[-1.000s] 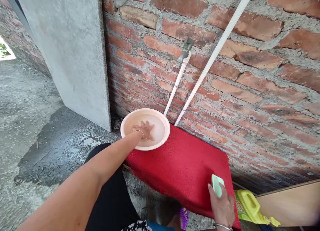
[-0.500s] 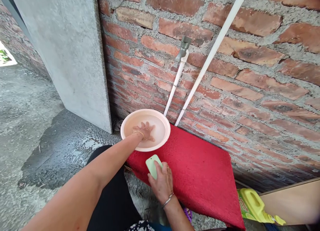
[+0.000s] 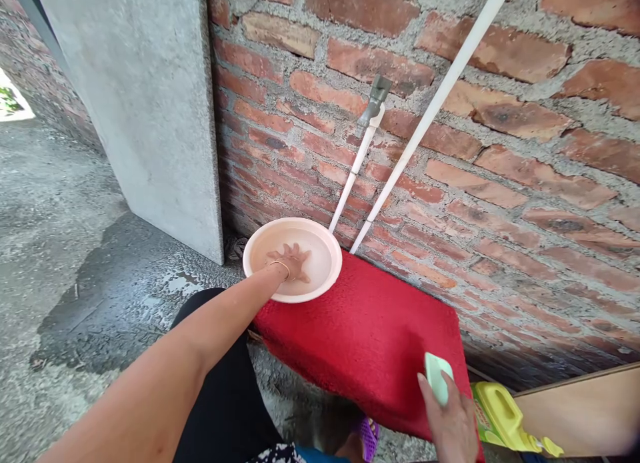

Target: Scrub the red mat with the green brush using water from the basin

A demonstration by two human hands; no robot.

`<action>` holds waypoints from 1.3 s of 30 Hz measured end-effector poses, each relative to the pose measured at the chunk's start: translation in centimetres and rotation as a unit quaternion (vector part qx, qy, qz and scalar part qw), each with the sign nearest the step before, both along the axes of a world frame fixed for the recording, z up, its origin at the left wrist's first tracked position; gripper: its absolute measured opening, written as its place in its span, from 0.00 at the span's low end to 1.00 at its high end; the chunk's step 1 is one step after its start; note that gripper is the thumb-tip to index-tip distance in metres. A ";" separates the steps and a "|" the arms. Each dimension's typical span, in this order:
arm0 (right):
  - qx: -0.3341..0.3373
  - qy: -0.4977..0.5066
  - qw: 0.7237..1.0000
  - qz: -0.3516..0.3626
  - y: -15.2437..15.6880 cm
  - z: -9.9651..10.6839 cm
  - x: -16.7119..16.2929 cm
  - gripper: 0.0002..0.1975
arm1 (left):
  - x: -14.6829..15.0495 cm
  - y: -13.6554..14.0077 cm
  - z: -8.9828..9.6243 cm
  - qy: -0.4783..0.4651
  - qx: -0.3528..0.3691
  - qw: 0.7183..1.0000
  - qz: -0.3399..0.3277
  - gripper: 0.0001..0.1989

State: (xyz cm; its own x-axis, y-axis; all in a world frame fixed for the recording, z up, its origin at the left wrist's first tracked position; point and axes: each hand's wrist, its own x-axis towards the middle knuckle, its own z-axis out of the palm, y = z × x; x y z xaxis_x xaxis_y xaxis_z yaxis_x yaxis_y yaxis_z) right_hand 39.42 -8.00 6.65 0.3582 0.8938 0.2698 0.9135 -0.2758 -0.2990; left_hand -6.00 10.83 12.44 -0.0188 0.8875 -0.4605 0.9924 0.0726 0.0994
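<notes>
My left hand (image 3: 291, 263) lies in the water of a pale pink basin (image 3: 327, 288), fingers spread and holding nothing. A thin gold bangle circles that wrist. Over the right end of a red cloth-covered bench (image 3: 370, 336), my right hand (image 3: 453, 419) grips a pale green oblong block (image 3: 438, 376) with rounded corners. Its underside is hidden, so I cannot tell its kind. The basin stands at the bench's left end, against the brick wall.
A tap (image 3: 375, 103) and white pipes (image 3: 430, 113) run up the brick wall. To the left leans a grey slab (image 3: 160, 116) beside wet floor. A yellow jug (image 3: 505, 416) stands right of the bench. Below it shows a foot in a purple sandal (image 3: 369, 439).
My right hand has moved right along the bench with the pale green block, away from the basin. My left hand stays in the water.
</notes>
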 end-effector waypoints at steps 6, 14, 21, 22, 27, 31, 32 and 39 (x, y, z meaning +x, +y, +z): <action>-0.045 0.012 0.934 0.353 2.3 0.4 -16.3 0.25 | -0.2 0.2 -0.5 0.001 -0.003 1.000 0.005 0.54; -0.108 0.065 0.940 0.316 5.2 1.2 -16.1 0.25 | -0.5 0.4 -1.2 -0.005 0.012 1.000 0.008 0.53; -0.128 0.077 0.982 -0.116 2.6 2.1 1.7 0.44 | -0.4 0.6 -1.6 -0.010 0.015 1.000 0.008 0.53; -0.128 0.075 0.977 -0.154 2.1 2.3 3.0 0.46 | -0.4 0.6 -1.6 -0.011 0.015 1.000 0.008 0.53; -0.087 0.088 0.983 -0.136 2.6 2.6 0.3 0.44 | -0.4 0.6 -1.5 -0.005 0.012 1.000 0.006 0.52; -0.061 0.102 0.985 0.124 4.7 2.0 -10.4 0.30 | -0.5 0.4 -1.5 -0.001 0.012 1.000 0.003 0.52; -0.065 0.094 0.972 0.205 5.0 2.0 -13.2 0.27 | -0.5 0.4 -1.4 0.001 0.012 1.000 0.004 0.52; -0.107 0.019 0.919 0.378 6.9 2.2 -20.1 0.27 | -0.4 0.2 -1.3 0.013 0.010 1.000 -0.004 0.51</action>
State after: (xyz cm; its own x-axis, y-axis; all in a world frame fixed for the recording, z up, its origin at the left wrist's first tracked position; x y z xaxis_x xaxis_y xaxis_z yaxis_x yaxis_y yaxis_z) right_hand 19.34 -1.10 8.84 -0.3821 0.9222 0.0591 0.8582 0.3779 -0.3474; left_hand -6.45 11.03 11.18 -0.0235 0.8970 -0.4414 0.9951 0.0634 0.0759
